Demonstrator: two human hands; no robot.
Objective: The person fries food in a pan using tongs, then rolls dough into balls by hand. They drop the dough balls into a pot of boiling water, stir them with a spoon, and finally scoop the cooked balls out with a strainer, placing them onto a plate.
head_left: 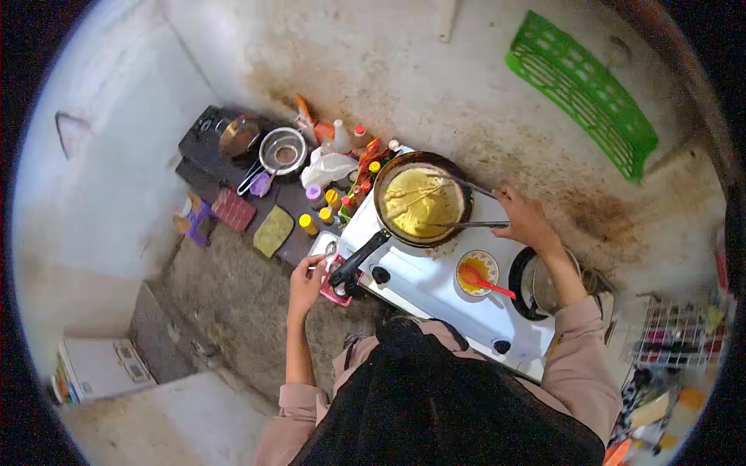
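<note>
A dark frying pan [381, 206] sits on the white gas stove with a soft yellow mass of food [420, 203] in it. My right hand [522, 217] is closed around metal tongs [478, 224], whose two spread arms reach over the rim into the food. Left of the pan's black handle [359, 259], my left hand [308, 281] has its fingers pinched, seemingly on a small spoon [331, 248]; the fingers partly hide the grip. The spoon's bowl is over a white tray [320, 245]. That hand is apart from the pan handle.
A patterned bowl [460, 281] with orange contents and a red spoon [486, 284] stands on the stove [435, 291]. Right of it is another pan [519, 291]. Seasoning bottles [308, 224] and a strainer [283, 151] line the dark counter. A green rack [583, 97] hangs on the wall.
</note>
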